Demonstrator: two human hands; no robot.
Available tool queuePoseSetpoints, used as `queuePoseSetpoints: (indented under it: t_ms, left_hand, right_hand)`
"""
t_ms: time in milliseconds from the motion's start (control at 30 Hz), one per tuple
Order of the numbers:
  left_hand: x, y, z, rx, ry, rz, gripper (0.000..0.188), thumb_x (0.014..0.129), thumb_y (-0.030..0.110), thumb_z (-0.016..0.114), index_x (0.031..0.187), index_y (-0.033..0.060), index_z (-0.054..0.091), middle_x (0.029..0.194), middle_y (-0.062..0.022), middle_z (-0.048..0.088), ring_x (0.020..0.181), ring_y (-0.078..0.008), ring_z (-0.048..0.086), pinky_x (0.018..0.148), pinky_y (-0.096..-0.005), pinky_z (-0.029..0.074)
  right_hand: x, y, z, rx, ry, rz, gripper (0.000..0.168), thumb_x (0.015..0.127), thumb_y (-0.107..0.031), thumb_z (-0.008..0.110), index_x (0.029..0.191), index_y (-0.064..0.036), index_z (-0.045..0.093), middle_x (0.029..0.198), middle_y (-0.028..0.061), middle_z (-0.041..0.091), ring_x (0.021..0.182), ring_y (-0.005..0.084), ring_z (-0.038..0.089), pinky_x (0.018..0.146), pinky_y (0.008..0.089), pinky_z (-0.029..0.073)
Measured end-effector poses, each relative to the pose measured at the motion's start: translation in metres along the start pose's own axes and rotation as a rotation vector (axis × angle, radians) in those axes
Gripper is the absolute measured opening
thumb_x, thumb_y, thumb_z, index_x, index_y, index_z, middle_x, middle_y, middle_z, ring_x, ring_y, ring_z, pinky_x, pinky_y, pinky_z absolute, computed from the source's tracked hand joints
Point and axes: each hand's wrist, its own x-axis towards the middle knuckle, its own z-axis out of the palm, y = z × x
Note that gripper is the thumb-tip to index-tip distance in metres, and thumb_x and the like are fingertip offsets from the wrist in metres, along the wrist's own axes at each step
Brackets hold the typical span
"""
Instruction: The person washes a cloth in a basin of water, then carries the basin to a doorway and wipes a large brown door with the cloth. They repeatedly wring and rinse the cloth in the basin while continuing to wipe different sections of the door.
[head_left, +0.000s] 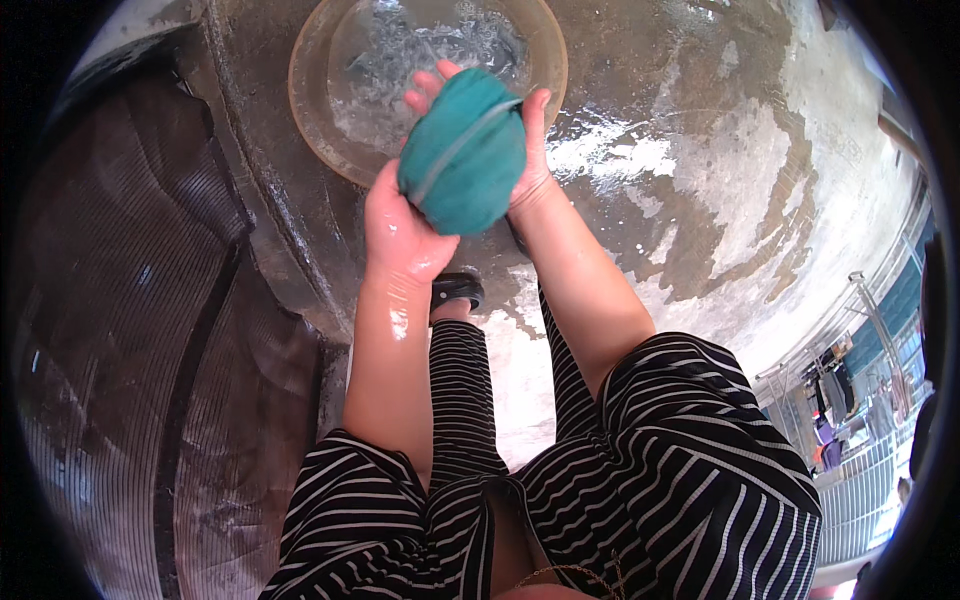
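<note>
A bundled teal cloth (465, 157) with a paler seam or band across it is held between both hands, above the near part of a round basin (302, 97) of water. My left hand (405, 225) supports the bundle from its left and lower side, its skin wet and its fingertips showing past the top left of the cloth. On the right side, my right hand (534, 150) presses against the cloth, thumb pointing up; its other fingers are hidden behind the bundle.
Wet concrete floor (720, 150) surrounds the basin. A dark ribbed mat or sheet (127, 300) lies at the left beside a raised edge. My foot in a black clog (457, 291) stands below the basin. Clothes (834, 397) hang near metal racks at the far right.
</note>
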Motion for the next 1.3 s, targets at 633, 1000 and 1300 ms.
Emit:
queuePoseSetpoints:
  t_ms: [633, 1000, 1300]
  left_hand:
    - [0.032, -0.014, -0.038, -0.138, -0.427, -0.041, 0.081, 0.09, 0.064, 0.046, 0.137, -0.002, 0.042, 0.134, -0.0228, 0.05, 0.124, -0.0342, 0.051, 0.105, -0.0462, 0.041]
    - [0.044, -0.014, -0.006, -0.156, 0.158, 0.091, 0.04, 0.094, 0.031, 0.044, 0.115, 0.001, 0.059, 0.118, -0.0155, 0.062, 0.109, -0.0325, 0.061, 0.095, -0.0474, 0.05]
    - [0.018, -0.025, -0.046, -0.086, -0.147, -0.029, 0.037, 0.1, 0.033, 0.043, 0.122, 0.0052, 0.054, 0.119, -0.0127, 0.059, 0.105, -0.0242, 0.062, 0.085, -0.0401, 0.055]
  right_hand:
    - [-0.014, -0.014, 0.081, -1.675, -0.312, 0.158, 0.025, 0.079, -0.024, 0.077, 0.09, -0.004, 0.068, 0.082, 0.009, 0.067, 0.077, 0.0221, 0.064, 0.072, 0.0322, 0.051]
    - [-0.021, -0.023, 0.025, -1.07, 0.432, -0.156, 0.046, 0.09, -0.025, 0.067, 0.127, -0.003, 0.052, 0.118, 0.0095, 0.059, 0.106, 0.0159, 0.056, 0.092, 0.03, 0.046]
    - [-0.015, -0.052, 0.061, -2.102, -1.026, -0.19, 0.084, 0.06, -0.041, 0.085, 0.134, -0.019, 0.055, 0.144, 0.0191, 0.044, 0.135, 0.0324, 0.042, 0.113, 0.0508, 0.028]
